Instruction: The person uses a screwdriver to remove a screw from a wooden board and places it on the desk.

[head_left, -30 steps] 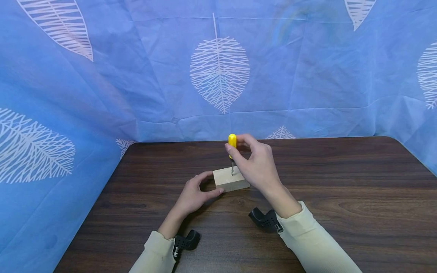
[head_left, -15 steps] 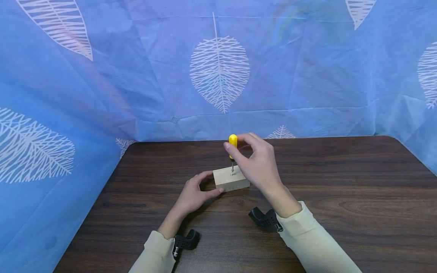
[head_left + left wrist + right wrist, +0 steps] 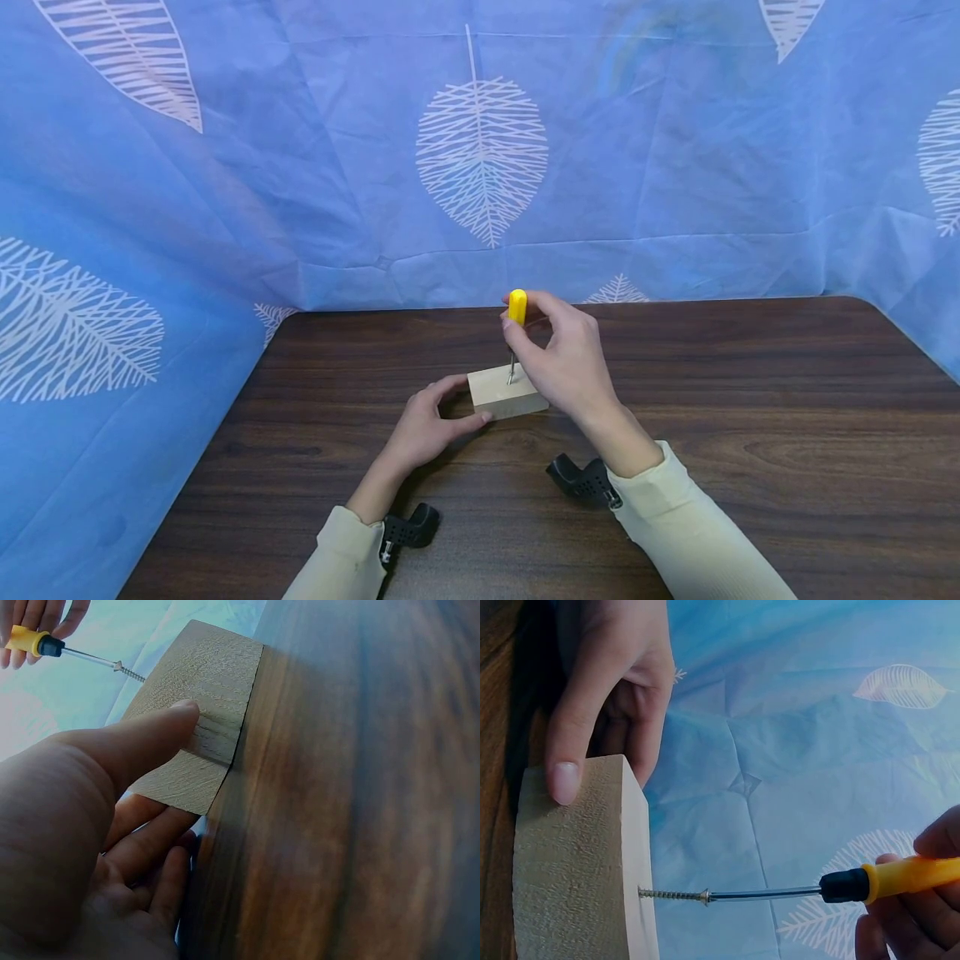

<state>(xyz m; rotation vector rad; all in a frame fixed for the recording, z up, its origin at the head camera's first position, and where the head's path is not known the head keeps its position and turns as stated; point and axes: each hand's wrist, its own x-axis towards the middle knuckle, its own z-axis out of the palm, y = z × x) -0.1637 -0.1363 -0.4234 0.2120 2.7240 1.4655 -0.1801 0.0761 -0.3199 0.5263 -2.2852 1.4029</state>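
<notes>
A pale wooden block (image 3: 498, 392) lies on the table, and my left hand (image 3: 427, 429) grips its left end between thumb and fingers. From the block's top face stands a screw (image 3: 673, 895), its tip in the wood and most of its thread showing. My right hand (image 3: 573, 358) pinches the yellow handle of a screwdriver (image 3: 517, 307) above the block. In the right wrist view the screwdriver's shaft (image 3: 765, 893) meets the screw head, roughly in line with it. The left wrist view shows my left thumb (image 3: 161, 735) pressed on the block's side.
The dark wood-grain table (image 3: 750, 433) extends around the block. Behind and to the left hangs a blue cloth (image 3: 337, 150) with white leaf prints. Black wrist devices (image 3: 411, 527) sit on both forearms, by the cream sleeves (image 3: 693, 525).
The screwdriver's handle has tilted slightly to the right, and my right fingers have shifted around it. My left hand and the block have stayed in place.
</notes>
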